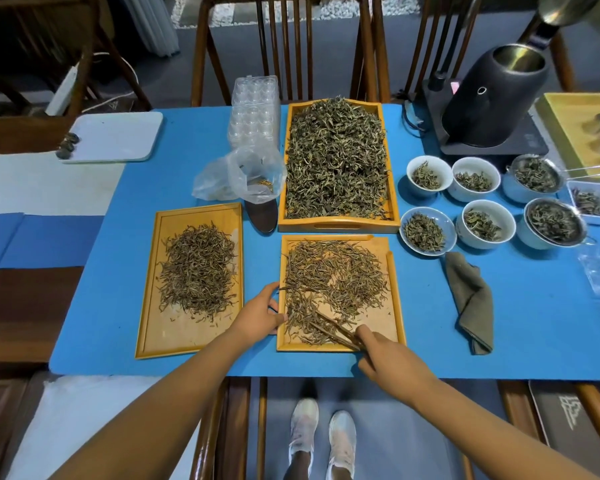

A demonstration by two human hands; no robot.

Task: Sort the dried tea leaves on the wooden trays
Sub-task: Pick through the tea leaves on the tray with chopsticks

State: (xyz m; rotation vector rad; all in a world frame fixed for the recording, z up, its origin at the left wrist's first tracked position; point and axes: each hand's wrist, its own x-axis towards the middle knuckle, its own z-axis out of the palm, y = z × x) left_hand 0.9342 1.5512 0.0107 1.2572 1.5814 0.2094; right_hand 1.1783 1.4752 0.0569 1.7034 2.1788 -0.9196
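Right hand (378, 351) was clenched on wooden tongs (336, 332) at the near right of the near tray (394, 306); the tongs' long axis ran up and to the left, tips resting in the loose brown tea leaves (333, 282) toward the tray's near-left part. Whether a leaf was pinched, could not tell. Left hand (260, 313) gripped that tray's left rim, fingers curled over the edge. The left tray (146, 327), just beside it on the bench (465, 341), held a denser brown heap; left hand nearer to it. Rear handled tray (338, 226) was full of greener leaf. 4 white bowls (428, 174) at right each held a small green portion.
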